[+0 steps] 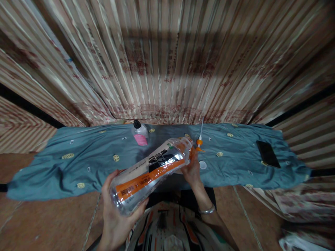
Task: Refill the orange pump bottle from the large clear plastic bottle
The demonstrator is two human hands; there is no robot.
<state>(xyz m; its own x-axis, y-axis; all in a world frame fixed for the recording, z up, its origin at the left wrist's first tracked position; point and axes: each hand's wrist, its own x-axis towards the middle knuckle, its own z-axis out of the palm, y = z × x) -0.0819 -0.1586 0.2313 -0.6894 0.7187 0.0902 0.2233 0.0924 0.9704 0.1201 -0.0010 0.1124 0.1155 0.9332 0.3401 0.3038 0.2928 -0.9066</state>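
A clear, ribbed plastic bottle with an orange-and-black label lies tilted, neck toward 2 o'clock. The left hand wraps its base from beneath, fingers curled around it. The right hand is closed about the neck end. Behind, a soft teal cloth carries a small black-capped bottle and a flat black phone.

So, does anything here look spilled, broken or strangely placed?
No spill or damage shows. The left hand and right hand hold a clear bottle tilted almost flat, its neck end without its cap. A small white disc, perhaps that cap, lies loose on the blue cloth.
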